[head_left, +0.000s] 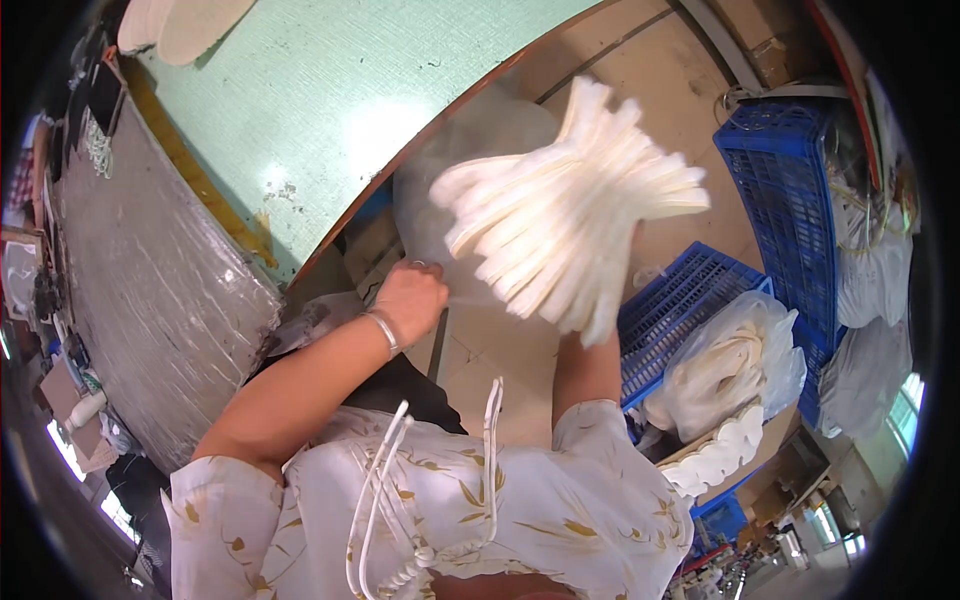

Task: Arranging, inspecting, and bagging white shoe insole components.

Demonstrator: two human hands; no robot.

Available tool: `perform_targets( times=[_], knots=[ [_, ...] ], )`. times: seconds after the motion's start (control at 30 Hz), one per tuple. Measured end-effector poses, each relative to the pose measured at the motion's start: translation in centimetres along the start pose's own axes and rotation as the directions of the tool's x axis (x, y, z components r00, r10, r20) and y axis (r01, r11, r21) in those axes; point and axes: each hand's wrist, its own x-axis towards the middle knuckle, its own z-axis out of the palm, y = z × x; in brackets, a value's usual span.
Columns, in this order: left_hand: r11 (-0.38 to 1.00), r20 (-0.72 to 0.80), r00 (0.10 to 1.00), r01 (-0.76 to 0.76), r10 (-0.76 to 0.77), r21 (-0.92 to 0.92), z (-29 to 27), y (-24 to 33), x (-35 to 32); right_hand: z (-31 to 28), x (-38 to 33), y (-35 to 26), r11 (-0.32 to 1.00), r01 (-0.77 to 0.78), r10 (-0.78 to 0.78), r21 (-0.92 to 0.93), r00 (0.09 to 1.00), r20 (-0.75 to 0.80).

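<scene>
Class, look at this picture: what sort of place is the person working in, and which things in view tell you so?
Probably a small factory or workshop: the right hand lifts a bundle of white insole-like pieces, blue plastic crates hold bagged stock, beside a large green worktable.

Garment: short-sleeved top (pixel 520 500), white to cream, printed with scattered tan and gold leaf sprigs. Sleeves loose, ending above the elbow; forearms bare. Left sleeve (pixel 225 520) wide and rumpled; right sleeve (pixel 610 440) cut the same. Left wrist: thin silver-coloured bangle (pixel 383 332), plain, no visible stones. Possibly a ring on one left finger, too small to confirm. White cord (pixel 385 480) hangs in loops down the chest, partly coiled near the lower edge.
</scene>
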Motion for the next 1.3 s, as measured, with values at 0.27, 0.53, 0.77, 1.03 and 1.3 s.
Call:
perform_targets(
  times=[0.27,0.53,0.77,1.03,1.3],
  knots=[
    [0.883,-0.119,0.959,0.184,-0.258,-0.432,2.4,-1.8,-3.3,-1.0,-8.2,7.1,0.999,0.006,0.001,0.045,0.989,-0.150],
    [0.802,0.151,0.886,0.461,-0.438,-0.380,5.7,-1.4,2.4,-5.7,-11.9,5.8,0.988,0.116,-0.140,-0.101,0.954,-0.266],
    [0.733,0.041,0.790,0.585,-0.611,-0.347,5.6,-3.7,3.6,-5.6,-11.8,5.8,1.000,0.000,-0.001,-0.005,0.948,-0.317],
    [0.829,-0.338,0.805,0.305,-0.488,-0.469,3.8,-2.6,0.7,-5.3,-8.7,10.3,0.955,-0.055,0.087,0.290,0.991,-0.098],
    [0.814,-0.406,0.793,0.186,-0.455,-0.550,0.9,0.6,-3.2,-11.5,4.6,9.6,0.915,-0.041,0.009,0.402,0.997,0.081]
  ],
)
